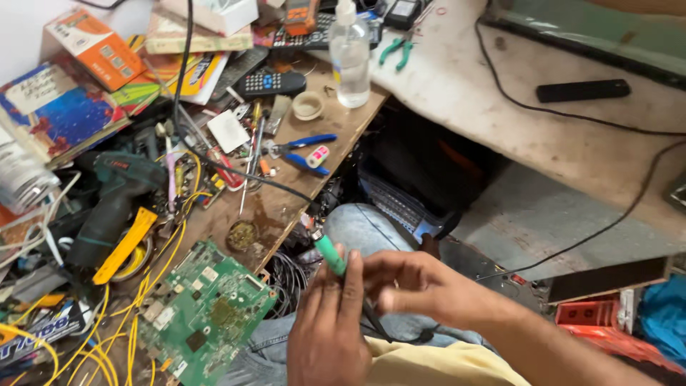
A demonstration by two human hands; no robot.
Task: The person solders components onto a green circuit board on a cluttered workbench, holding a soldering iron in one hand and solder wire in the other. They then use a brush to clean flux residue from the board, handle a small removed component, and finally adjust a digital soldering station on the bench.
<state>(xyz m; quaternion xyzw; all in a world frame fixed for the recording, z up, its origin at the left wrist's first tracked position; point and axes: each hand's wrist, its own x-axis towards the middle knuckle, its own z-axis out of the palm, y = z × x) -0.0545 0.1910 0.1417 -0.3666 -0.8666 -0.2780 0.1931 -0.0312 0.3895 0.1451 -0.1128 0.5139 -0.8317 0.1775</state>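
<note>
Gripping a green tool (pixel 330 255) between them, both hands are meeting low in the head view, near the person's lap. The left hand (pixel 327 329) is closing its fingers (pixel 350 282) around the tool's green handle, knuckles turned up toward the camera. The right hand (pixel 418 282) is coming in from the right, its fingers curling toward the same handle and pinching a thin black lead (pixel 373 314) that is running down from the tool. The tool's metal end is pointing up and left, toward the near edge of the table (pixel 286 207).

Just left of the hands, a green board (pixel 204 311) is lying on the table's near corner, among yellow wires (pixel 153 275). Farther left, a dark green drill (pixel 114 196) is lying tilted in the clutter. Blue pliers (pixel 304 154) are resting on bare wood farther back, and a clear bottle (pixel 350 57) is standing upright at the far edge, with a black remote (pixel 270 83) just left of it. On the pale worktop to the right, well apart from the hands, a second black remote (pixel 583 90) is lying beside a black cable (pixel 564 114).
</note>
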